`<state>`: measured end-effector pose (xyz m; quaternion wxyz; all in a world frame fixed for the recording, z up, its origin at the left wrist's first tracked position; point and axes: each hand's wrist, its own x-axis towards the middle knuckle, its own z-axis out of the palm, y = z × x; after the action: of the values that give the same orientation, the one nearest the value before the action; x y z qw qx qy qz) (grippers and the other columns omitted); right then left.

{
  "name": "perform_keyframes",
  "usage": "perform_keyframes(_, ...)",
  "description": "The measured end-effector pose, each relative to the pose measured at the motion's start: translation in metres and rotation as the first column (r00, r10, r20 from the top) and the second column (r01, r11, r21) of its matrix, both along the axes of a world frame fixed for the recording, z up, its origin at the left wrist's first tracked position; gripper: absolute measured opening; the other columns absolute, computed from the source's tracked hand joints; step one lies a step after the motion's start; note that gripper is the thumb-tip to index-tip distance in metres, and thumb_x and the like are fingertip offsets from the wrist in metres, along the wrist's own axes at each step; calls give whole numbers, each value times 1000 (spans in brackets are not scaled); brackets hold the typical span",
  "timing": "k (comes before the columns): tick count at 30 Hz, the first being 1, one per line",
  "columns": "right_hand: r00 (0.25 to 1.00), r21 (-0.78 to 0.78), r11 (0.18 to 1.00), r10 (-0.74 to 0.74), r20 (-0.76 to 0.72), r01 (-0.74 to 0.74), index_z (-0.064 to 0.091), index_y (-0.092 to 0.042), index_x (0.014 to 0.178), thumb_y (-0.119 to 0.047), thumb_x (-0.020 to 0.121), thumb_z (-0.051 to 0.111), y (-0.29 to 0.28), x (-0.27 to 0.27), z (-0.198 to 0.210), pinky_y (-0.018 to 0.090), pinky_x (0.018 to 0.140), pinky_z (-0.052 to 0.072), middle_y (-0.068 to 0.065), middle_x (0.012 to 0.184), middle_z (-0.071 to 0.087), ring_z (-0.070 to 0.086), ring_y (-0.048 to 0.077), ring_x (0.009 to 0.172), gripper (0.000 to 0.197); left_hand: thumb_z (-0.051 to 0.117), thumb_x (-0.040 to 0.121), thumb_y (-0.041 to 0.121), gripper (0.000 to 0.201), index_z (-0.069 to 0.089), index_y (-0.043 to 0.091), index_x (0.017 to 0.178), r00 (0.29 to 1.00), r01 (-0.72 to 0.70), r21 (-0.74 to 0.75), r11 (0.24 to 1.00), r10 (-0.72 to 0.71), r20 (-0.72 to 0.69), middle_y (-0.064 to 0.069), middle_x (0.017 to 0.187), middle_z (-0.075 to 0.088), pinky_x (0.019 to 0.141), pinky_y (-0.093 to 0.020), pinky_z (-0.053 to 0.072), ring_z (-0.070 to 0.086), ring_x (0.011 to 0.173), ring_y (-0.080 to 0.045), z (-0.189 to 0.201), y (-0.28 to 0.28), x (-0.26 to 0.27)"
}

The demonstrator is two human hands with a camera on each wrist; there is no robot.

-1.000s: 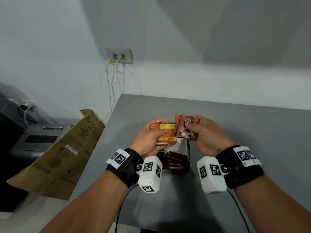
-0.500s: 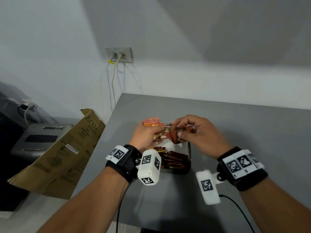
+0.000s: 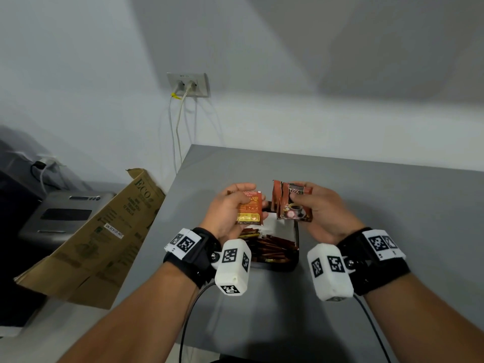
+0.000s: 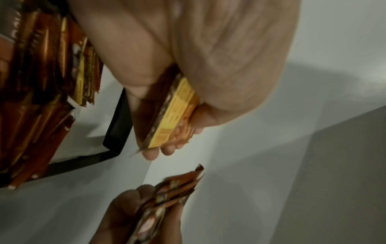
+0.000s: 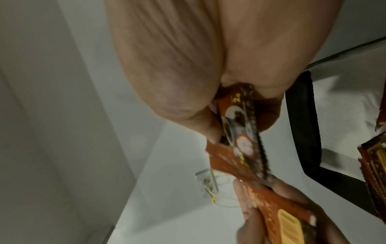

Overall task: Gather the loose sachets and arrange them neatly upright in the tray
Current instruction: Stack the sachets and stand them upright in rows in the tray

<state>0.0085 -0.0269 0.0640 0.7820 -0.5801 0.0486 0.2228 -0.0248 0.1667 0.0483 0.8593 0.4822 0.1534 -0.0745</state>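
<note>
The left hand (image 3: 230, 208) curls round a small stack of orange packets (image 3: 250, 208) and the right hand (image 3: 320, 210) pinches a few brown coffee packets (image 3: 293, 203), both bunches held upright just above the black tray (image 3: 293, 263), where more packets already lie packed. These look light, thin, floppy and slick, so I would grip them flat across the middle, or they may fan out and slide. Nothing blocks the tray's free far end; a cardboard box (image 3: 104, 239) leans beside the grey table (image 3: 392, 205).
</note>
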Motion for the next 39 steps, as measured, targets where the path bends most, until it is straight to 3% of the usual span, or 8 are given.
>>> perform_keyframes(6, 999, 60, 998, 31, -38, -29, 58, -5, 108, 10, 93, 52, 3, -4, 3, 34, 62, 57, 16, 94, 72, 70, 25, 77, 22, 63, 89, -8, 24, 64, 12, 102, 998, -54, 185, 981, 47, 44, -19, 91, 68, 64, -37, 56, 66, 75, -29, -6, -5, 0)
perform_keyframes(11, 997, -8, 997, 71, -35, -72, 61, 4, 118, 8, 93, 54, 20, -12, -5, 45, 83, 55, 21, 100, 70, 68, 30, 84, 26, 61, 86, -14, 27, 61, 10, 97, 990, -123, 218, 968, 104, 96, -15, 86, 65, 53, -29, 54, 64, 64, -19, -4, -18, 3)
perform_keyframes(17, 1000, 67, 998, 20, 0, -20, 65, 5, 112, 8, 92, 53, 15, -7, -4, 44, 84, 55, 23, 103, 71, 68, 33, 89, 24, 53, 100, 22, 17, 62, 8, 98, 998, -45, -4, 999, 45, -53, -12, 84, 65, 60, -34, 48, 61, 71, -23, 0, -12, 0)
perform_keyframes(20, 999, 116, 992, 50, -1, -50, 60, 9, 122, 7, 91, 55, 10, -3, -5, 40, 79, 58, 26, 109, 68, 67, 32, 91, 31, 45, 98, 14, 17, 60, 7, 95, 995, 33, -63, 997, -39, -90, -14, 87, 62, 63, -35, 44, 57, 72, -25, 1, -7, -3)
perform_keyframes(26, 979, -322, 946, 91, 184, -27, 66, -13, 109, -4, 95, 60, 20, -7, -4, 33, 84, 54, 3, 99, 75, 70, 16, 89, 18, 48, 91, 4, 15, 53, 8, 104, 989, 141, -94, 986, -145, -38, -14, 85, 63, 64, -35, 49, 64, 70, -28, -3, -14, -5)
perform_keyframes(29, 964, -411, 912, 104, 244, 5, 65, -18, 106, -8, 96, 60, 19, -8, -2, 27, 77, 54, 0, 98, 75, 71, 12, 86, 15, 61, 81, 1, 14, 56, 13, 87, 993, 110, -85, 990, -113, -35, -11, 81, 66, 54, -30, 46, 65, 65, -25, -8, -12, -3)
perform_keyframes(35, 997, 168, 982, -83, 1, 82, 63, -3, 101, 7, 94, 49, -2, -2, 12, 35, 65, 58, 15, 87, 73, 70, 24, 72, 18, 59, 88, -12, 31, 52, 16, 77, 997, -70, 125, 990, 73, -13, -15, 78, 60, 42, -22, 39, 58, 55, -21, -11, -7, 3)
perform_keyframes(39, 999, -2, 1000, 12, 50, -12, 63, 1, 117, 5, 95, 53, 3, -4, 5, 40, 78, 58, 19, 103, 74, 70, 30, 89, 24, 66, 86, -10, 27, 58, 15, 82, 997, -64, 267, 962, 51, 55, -15, 88, 62, 47, -25, 45, 62, 64, -23, -12, -14, 3)
